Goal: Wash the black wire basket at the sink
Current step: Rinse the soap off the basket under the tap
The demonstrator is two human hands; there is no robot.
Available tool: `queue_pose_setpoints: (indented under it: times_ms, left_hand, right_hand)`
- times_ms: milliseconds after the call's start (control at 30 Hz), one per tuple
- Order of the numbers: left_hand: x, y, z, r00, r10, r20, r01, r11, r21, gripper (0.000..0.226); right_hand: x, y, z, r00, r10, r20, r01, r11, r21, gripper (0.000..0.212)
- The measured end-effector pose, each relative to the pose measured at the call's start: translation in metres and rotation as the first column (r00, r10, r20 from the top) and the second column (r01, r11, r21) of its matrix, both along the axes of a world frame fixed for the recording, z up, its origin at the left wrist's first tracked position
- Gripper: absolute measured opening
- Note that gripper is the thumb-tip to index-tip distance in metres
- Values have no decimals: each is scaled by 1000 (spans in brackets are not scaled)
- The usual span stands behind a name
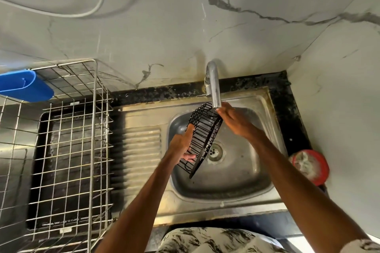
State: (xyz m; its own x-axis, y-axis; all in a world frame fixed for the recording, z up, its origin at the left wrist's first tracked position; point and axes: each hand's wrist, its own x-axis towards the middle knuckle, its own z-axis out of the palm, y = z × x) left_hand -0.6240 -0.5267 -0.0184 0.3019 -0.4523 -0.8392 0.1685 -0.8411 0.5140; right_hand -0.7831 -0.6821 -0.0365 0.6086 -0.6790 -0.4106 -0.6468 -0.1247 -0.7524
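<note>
A black wire basket (203, 135) is tipped on its side over the steel sink bowl (236, 168), just under the tap spout (214, 92). My left hand (182, 146) grips the basket's lower left side, fingers through the wires. At the basket's upper rim, right below the spout, my right hand (232, 119) lies flat with fingers together and touches the rim. I cannot tell whether water is running. The drain (214, 151) shows beside the basket's edge.
A large steel wire dish rack (67, 150) stands on the counter to the left, with a blue plastic holder (24, 86) hung on its far corner. A red round tub (310, 165) sits at the sink's right edge. The ribbed drainboard (141, 144) lies between rack and bowl.
</note>
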Motion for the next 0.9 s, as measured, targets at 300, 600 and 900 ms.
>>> queue_pose_setpoints:
  times_ms: [300,600,900]
  left_hand:
    - [8,-6,-9,985,-119,129,123,992,-25,95]
    - [16,-8,-20,970,-192,146,196,981,-10,76]
    - [20,-4,-15,988,-121,101,130,987,-95,82]
  right_hand:
    - [8,42,27,914,404,42,-376,880,-289,55]
    - [-7,3,0,989,137,52,-136,991,-11,62]
    - [-4,-4,7,902,-329,278,261,931,254,45]
